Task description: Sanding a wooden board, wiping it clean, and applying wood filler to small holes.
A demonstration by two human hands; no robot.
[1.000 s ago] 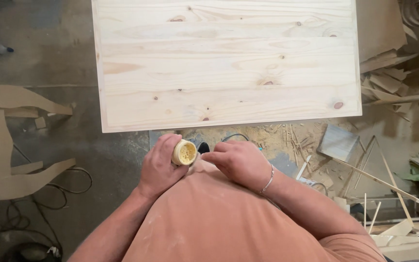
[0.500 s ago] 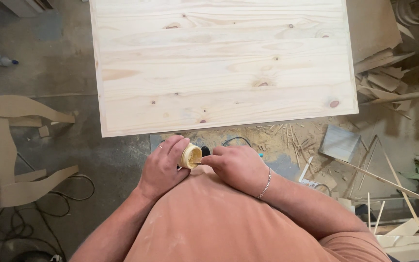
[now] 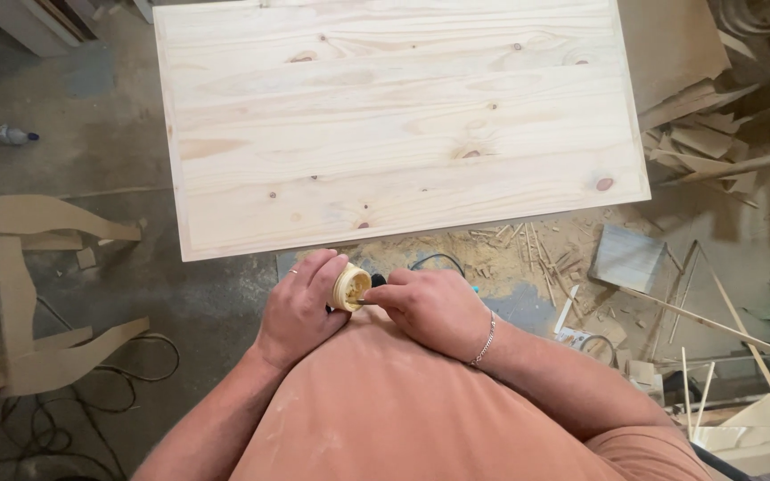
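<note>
My left hand point(image 3: 300, 307) is wrapped around a small round pale-yellow jar point(image 3: 350, 287), tilted so its opening faces right. My right hand point(image 3: 434, 307) is closed on a thin dark-handled tool point(image 3: 376, 281) whose tip reaches into the jar's mouth. A thin chain bracelet sits on the right wrist. Both hands are close to my chest, just below the near edge of a large pale pine panel point(image 3: 403, 125) lying flat. What the jar holds is too small to tell.
Offcuts and wood strips point(image 3: 715, 116) are piled at the right. Sawdust and shavings point(image 3: 510, 249) litter the floor below the panel. Curved wooden cutouts point(image 3: 28, 294) and a black cable point(image 3: 91, 392) lie at the left. A small bottle point(image 3: 11, 135) lies at the far left.
The jar has turned from facing up toward me to facing right. My right hand has brought the tool's tip into its opening. The view has shifted slightly.
</note>
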